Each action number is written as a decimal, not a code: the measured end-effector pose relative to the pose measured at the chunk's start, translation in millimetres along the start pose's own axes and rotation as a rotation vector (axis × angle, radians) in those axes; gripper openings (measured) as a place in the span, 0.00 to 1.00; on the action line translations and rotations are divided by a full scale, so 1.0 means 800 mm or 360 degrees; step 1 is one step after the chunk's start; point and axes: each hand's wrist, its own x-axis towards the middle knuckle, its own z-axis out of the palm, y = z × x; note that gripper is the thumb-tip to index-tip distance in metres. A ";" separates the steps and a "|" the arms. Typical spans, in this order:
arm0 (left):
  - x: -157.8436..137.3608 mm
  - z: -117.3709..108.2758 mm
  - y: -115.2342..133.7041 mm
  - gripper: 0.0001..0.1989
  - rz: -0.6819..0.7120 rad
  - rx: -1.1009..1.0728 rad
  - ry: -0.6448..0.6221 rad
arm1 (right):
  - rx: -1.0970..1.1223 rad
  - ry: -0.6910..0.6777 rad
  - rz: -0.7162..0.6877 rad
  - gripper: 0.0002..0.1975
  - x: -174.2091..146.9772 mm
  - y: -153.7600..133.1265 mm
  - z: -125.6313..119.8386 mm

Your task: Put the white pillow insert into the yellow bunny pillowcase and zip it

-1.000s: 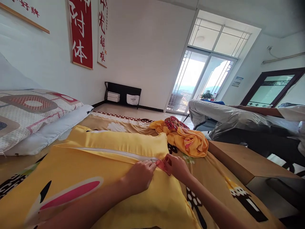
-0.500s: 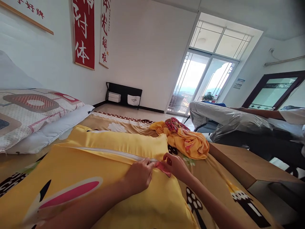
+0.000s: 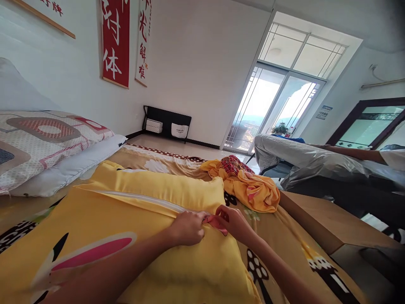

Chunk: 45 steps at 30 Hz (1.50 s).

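Red hanging scroll [image 3: 115,46] bore white characters "附体", another cut off above. Narrow white scroll [image 3: 142,46] beside it read "光解难" in red, top character cropped, side column too small. Banner [image 3: 41,6] at upper left showed red "好牌", partly cropped. Wall notice [image 3: 324,112] and white bag [image 3: 179,130] carried print too small to read.

Yellow pillow [image 3: 142,219], satin-like and plump, noted lying flat on the tan patterned bedspread [image 3: 278,249]. I observe a pale zip [image 3: 155,202] crossing the pillow's upper face towards its far edge; closure undetermined. Pink patch [image 3: 217,223] creased at the pillow's right side. Pink-centred ear print [image 3: 95,254] on its left part.
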 end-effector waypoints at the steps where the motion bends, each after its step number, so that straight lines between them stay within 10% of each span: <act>1: 0.000 -0.002 0.000 0.27 -0.0011 -0.0028 -0.0024 | 0.0033 0.0007 -0.0004 0.07 0.002 0.000 0.000; 8: -0.004 -0.006 0.008 0.24 0.0004 0.0114 -0.0089 | 0.0334 -0.0180 -0.0021 0.11 0.007 -0.012 0.003; 16: -0.009 0.006 0.011 0.24 0.0082 0.0240 -0.0059 | -0.0244 -0.0563 -0.0322 0.19 -0.011 -0.018 -0.030; 28: -0.016 0.013 0.016 0.26 0.0132 0.0332 -0.0024 | -0.0512 -0.0170 -0.0221 0.28 -0.021 -0.024 -0.026; 45: -0.023 0.023 0.008 0.21 0.0249 0.0318 0.0018 | -0.0207 -0.0175 0.0118 0.09 0.024 -0.062 0.022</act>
